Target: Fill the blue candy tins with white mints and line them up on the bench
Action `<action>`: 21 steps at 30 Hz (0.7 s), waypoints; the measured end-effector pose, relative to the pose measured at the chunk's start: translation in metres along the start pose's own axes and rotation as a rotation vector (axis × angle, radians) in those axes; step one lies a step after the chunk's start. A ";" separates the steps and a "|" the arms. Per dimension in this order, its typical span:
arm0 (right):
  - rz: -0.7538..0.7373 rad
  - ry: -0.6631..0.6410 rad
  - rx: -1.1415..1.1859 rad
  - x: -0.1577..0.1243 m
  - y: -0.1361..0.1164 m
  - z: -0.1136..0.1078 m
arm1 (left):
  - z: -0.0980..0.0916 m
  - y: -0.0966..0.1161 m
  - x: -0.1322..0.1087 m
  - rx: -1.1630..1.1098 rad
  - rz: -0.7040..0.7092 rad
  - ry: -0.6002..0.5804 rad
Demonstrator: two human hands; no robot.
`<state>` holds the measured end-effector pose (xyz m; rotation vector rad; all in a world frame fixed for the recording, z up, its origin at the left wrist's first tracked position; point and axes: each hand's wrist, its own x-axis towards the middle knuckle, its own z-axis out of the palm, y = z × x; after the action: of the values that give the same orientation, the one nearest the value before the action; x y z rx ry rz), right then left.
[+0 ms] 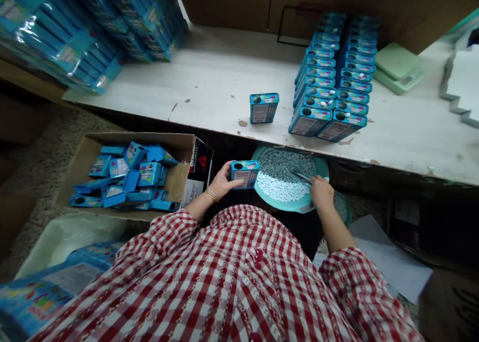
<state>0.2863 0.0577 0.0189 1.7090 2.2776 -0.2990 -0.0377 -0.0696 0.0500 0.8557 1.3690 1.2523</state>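
- Left hand [223,180]: lower centre, fingers curled round a blue tin [245,174], gripping it upright, label toward the camera; gold bangle [211,197] on the wrist
- Right hand [322,191]: closed on a thin metal spatula [301,177], tip reaching into the tablets [277,172] on a round teal tray [262,155] just beside the held tin; white tablets lie at the lower left of the heap, greyer ones above, though the colour is hard to tell
- Lined up so far: double rows of tins [329,83] stand at upper right on a worn white bench [209,78], one lone tin [264,107] left of them
- Left to go: loose tins [129,175] lie jumbled in a cardboard box [175,182] at left, some lids open
- Also: shrink-wrapped blue packs [67,38] at upper left, green scale [397,68] at upper right
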 end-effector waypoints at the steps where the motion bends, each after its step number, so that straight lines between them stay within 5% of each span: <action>1: -0.004 -0.015 0.022 0.001 -0.004 0.002 | 0.000 -0.003 0.001 0.007 0.003 0.019; 11: 0.182 -0.125 0.439 0.046 -0.104 0.058 | -0.001 -0.019 0.013 -0.004 -0.033 0.155; 15: 0.127 -0.127 0.663 0.050 -0.098 0.057 | 0.008 -0.012 0.022 0.042 -0.002 0.159; 21: 0.070 -0.084 0.919 0.027 -0.053 0.031 | 0.025 -0.006 0.037 0.245 0.057 0.148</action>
<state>0.2309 0.0568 -0.0191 2.0617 2.1315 -1.5519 -0.0197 -0.0296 0.0379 0.9919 1.6510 1.2269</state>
